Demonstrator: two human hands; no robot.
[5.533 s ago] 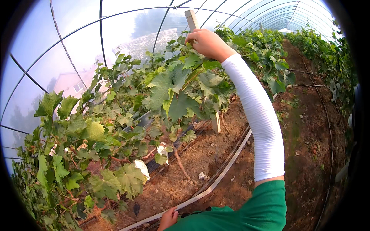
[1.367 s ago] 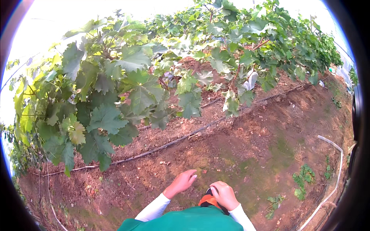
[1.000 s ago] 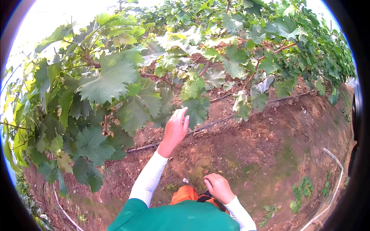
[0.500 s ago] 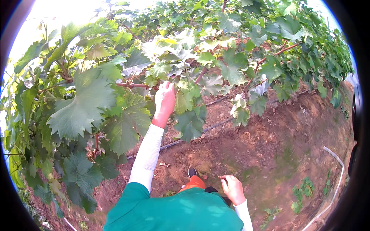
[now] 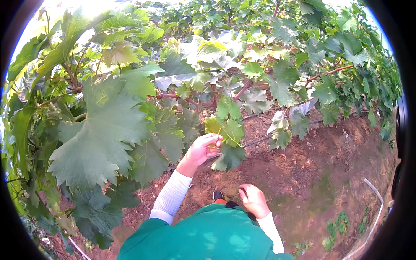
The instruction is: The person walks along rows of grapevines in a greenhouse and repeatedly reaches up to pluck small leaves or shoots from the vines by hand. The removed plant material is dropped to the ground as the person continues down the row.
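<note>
Facing a leafy grapevine (image 5: 284,80), I pinch a light-green shoot (image 5: 233,129) between the fingers of my left hand (image 5: 203,151), the nearer one; it runs up and right from them. My right hand (image 5: 255,201), below, curls loosely, its hold unclear. Well right hangs a whitish bag-like cover (image 5: 305,106), contents hidden; beside the fingers, a tendril (image 5: 232,139).

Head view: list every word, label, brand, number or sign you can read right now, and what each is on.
None: no text can be read in this view.
Green shirt and white sleeves: no lettering shows.
Green shoot at the left hand: no tag shows.
Dark shoe and pale pipe: too small to tell whether they bear any marking.
</note>
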